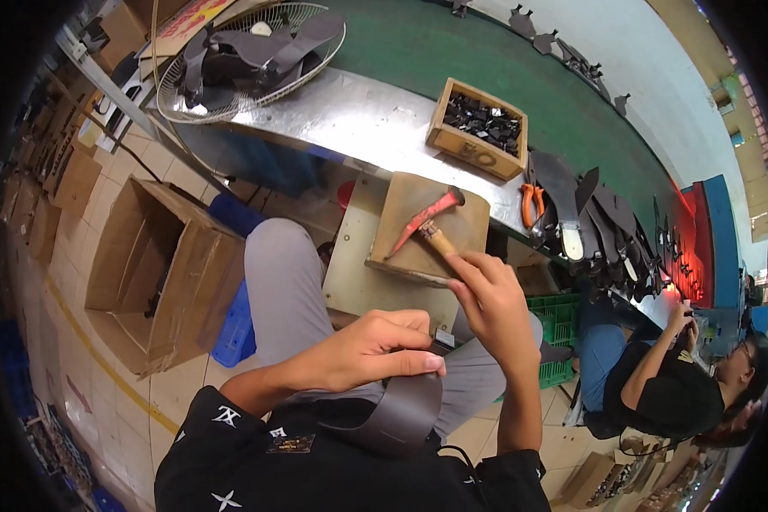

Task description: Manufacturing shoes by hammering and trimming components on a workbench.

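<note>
Dark strap hangs above the lap, clamped in the left grip, the right grip closed on the hammer over the brown block; hammering preparation appears in hand, next likely requiring strap placement there.

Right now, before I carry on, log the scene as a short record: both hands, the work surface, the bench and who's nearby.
Left hand: pinching a dark curved piece
Right hand: holding the hammer by its wooden handle
Work surface: brown board, under the red hammer head; contact unclear
Bench: wooden box of small dark parts; orange-handled pliers to its right; wire basket far left
Nearby: co-worker, seated at right
</note>
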A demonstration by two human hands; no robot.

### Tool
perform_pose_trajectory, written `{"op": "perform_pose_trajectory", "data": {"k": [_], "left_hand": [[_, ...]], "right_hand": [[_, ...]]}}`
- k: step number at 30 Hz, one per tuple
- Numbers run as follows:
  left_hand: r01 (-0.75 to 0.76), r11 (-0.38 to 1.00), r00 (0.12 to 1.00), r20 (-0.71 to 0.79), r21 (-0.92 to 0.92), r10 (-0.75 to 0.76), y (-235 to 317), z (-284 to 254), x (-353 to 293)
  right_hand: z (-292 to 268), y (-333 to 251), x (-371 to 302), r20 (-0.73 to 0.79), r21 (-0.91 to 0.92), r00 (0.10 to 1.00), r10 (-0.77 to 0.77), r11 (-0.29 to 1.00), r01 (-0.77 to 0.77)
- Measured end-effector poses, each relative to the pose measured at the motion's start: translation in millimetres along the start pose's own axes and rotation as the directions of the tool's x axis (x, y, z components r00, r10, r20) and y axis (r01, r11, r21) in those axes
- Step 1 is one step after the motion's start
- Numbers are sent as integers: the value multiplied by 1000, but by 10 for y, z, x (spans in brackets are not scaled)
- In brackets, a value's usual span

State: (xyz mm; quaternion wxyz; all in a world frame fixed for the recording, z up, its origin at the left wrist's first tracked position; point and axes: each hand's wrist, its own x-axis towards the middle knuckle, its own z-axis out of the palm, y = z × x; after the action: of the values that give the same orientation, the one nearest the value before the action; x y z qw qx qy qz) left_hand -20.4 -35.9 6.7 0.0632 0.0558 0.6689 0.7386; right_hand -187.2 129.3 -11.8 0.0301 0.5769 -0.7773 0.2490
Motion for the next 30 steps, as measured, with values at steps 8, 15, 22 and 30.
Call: {"op": "perform_pose_trajectory", "data": {"k": [8,15,22,30], "left_hand": [[-34,972,988,138,-233,68,-83,129,-79],[138,938,871,489,-319,38,-44,141,-63],[166,890,838,537,-425,101,-160,198,-17],[21,997,973,230,76,-38,-678,-470,-431]], "right_hand": [[-267,-366,-299,43,833,995,-89,554,13],[-488,-448,-181,110,772,891,-441,602,203],[-480,-457,-156,128,767,867,-482,602,222],[-436,193,-567,74,527,872,483,724,-446]]}}
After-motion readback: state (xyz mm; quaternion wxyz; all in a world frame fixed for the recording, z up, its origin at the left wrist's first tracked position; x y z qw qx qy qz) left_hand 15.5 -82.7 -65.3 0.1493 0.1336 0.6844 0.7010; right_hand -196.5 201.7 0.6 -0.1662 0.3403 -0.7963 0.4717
